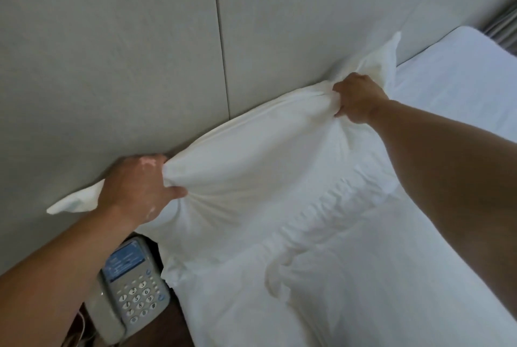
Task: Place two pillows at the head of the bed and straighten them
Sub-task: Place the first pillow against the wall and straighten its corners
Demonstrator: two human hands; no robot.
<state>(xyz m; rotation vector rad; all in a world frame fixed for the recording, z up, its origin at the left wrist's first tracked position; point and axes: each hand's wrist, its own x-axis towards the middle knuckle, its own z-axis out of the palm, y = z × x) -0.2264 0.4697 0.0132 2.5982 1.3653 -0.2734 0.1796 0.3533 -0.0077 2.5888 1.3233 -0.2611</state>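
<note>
A white pillow (260,156) lies along the grey padded headboard (140,52) at the head of the bed (447,100). My left hand (137,187) grips the pillow's left end, bunching the case, and a loose flap sticks out past it. My right hand (359,97) grips the pillow's right end, where another flap of case points up along the headboard. The fabric is stretched between both hands. I see only this one pillow; a second one is not in view.
A grey desk telephone (131,288) sits on a dark bedside table at the lower left, right beside the mattress. White sheet with a gathered fold (321,229) covers the bed. Grey curtains (500,24) hang at the far right.
</note>
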